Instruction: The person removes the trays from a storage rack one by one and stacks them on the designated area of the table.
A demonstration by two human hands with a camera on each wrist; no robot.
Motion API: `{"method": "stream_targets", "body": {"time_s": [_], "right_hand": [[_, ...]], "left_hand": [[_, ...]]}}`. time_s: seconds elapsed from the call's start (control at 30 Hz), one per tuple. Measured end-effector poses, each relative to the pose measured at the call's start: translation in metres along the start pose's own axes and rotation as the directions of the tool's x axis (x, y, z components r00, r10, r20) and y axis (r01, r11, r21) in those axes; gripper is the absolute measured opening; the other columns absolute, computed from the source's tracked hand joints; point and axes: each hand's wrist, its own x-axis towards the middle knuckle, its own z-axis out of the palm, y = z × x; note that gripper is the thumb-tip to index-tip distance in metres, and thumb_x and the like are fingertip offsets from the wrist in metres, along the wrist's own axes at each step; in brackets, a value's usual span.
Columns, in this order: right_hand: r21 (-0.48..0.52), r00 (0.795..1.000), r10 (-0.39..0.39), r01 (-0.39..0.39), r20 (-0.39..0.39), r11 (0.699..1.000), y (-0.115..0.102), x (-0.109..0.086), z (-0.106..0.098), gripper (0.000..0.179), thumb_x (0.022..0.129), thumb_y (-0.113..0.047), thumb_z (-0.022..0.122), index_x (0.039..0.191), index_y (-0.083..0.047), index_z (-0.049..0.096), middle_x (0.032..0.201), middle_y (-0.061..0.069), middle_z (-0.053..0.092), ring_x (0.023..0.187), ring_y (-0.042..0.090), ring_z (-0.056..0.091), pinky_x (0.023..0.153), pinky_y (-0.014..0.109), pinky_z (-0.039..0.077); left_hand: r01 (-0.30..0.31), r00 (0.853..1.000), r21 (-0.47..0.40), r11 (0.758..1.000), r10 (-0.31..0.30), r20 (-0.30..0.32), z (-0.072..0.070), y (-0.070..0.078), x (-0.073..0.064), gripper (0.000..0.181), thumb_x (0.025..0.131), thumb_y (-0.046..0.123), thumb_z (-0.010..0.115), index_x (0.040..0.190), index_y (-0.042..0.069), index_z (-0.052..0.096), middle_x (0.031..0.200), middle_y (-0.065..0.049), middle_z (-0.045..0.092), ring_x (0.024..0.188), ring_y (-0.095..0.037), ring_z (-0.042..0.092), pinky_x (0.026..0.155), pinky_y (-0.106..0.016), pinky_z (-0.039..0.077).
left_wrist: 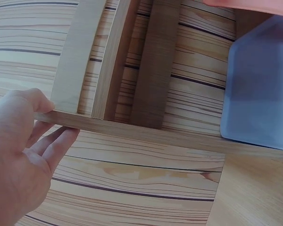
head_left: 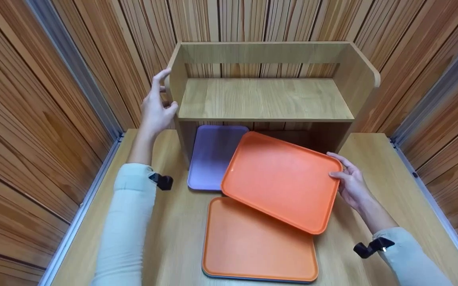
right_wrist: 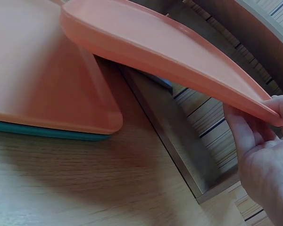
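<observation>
My right hand (head_left: 352, 182) pinches the right edge of a red-orange tray (head_left: 280, 182), thumb on top and fingers beneath. That tray is tilted and raised above a stack, as the right wrist view shows. An orange tray (head_left: 259, 242) tops the stack, with a teal tray (right_wrist: 52, 131) under it. On the left, my left hand (head_left: 157, 105) grips the side panel of a wooden shelf (head_left: 264, 99), thumb on one face and fingers on the other. A purple tray (head_left: 213, 159) lies in the shelf's lower bay at the left, partly covered by the red-orange tray.
The shelf stands on a wooden table (head_left: 173, 246) against a wood-plank wall (head_left: 245, 20). Its right side panel (head_left: 360, 79) rises behind my right hand. Metal rails (head_left: 82, 206) run along the table's sides.
</observation>
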Motion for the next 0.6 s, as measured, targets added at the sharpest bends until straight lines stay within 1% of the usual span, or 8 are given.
{"method": "stream_targets", "body": {"time_s": [0.1, 0.17, 0.27, 0.37, 0.6], "right_hand": [[-0.019, 1.0, 0.026, -0.025, 0.014, 0.999, 0.001, -0.001, 0.001, 0.055, 0.11, 0.013, 0.049, 0.142, -0.026, 0.071, 0.13, 0.0, 0.083, 0.111, 0.018, 0.086, 0.087, 0.033, 0.07], [-0.033, 0.998, 0.044, -0.043, 0.035, 0.999, 0.0, -0.002, 0.002, 0.054, 0.111, 0.012, 0.05, 0.144, -0.026, 0.07, 0.132, -0.001, 0.082, 0.114, 0.017, 0.085, 0.089, 0.033, 0.07], [-0.056, 0.997, 0.051, -0.047, 0.065, 0.997, -0.001, -0.004, 0.004, 0.054, 0.111, 0.012, 0.05, 0.146, -0.025, 0.069, 0.133, -0.002, 0.081, 0.117, 0.017, 0.084, 0.092, 0.033, 0.07], [-0.075, 0.994, 0.039, -0.031, 0.1, 0.997, -0.002, -0.005, 0.006, 0.054, 0.111, 0.012, 0.049, 0.146, -0.024, 0.069, 0.133, 0.0, 0.081, 0.117, 0.017, 0.084, 0.092, 0.033, 0.069], [-0.079, 0.982, 0.001, 0.014, 0.191, 0.997, 0.001, -0.006, 0.012, 0.056, 0.11, 0.015, 0.046, 0.148, -0.019, 0.068, 0.131, 0.005, 0.081, 0.113, 0.02, 0.085, 0.089, 0.034, 0.07]], "left_hand": [[0.007, 1.0, -0.004, 1.0, -0.007, 0.003, -0.001, 0.0, 0.0, 0.083, 0.104, -0.005, 0.061, 0.172, 0.035, 0.035, 0.157, -0.022, 0.06, 0.102, -0.027, 0.07, 0.075, -0.026, 0.055], [0.011, 1.0, -0.004, 1.0, -0.011, 0.005, -0.001, 0.0, 0.0, 0.083, 0.105, -0.005, 0.061, 0.172, 0.035, 0.034, 0.157, -0.022, 0.059, 0.101, -0.028, 0.07, 0.077, -0.027, 0.057], [0.013, 1.0, 0.0, 1.0, -0.013, 0.007, -0.001, 0.001, 0.0, 0.083, 0.105, -0.004, 0.061, 0.172, 0.036, 0.034, 0.157, -0.022, 0.059, 0.096, -0.026, 0.068, 0.077, -0.028, 0.057], [0.009, 1.0, -0.001, 1.0, -0.009, 0.007, -0.001, 0.002, 0.0, 0.082, 0.105, -0.004, 0.061, 0.172, 0.035, 0.034, 0.157, -0.022, 0.06, 0.094, -0.026, 0.068, 0.076, -0.029, 0.058], [0.011, 1.0, -0.018, 1.0, -0.011, 0.005, -0.001, 0.0, 0.001, 0.083, 0.105, -0.006, 0.061, 0.172, 0.035, 0.035, 0.157, -0.023, 0.059, 0.107, -0.032, 0.073, 0.081, -0.029, 0.06]]}}
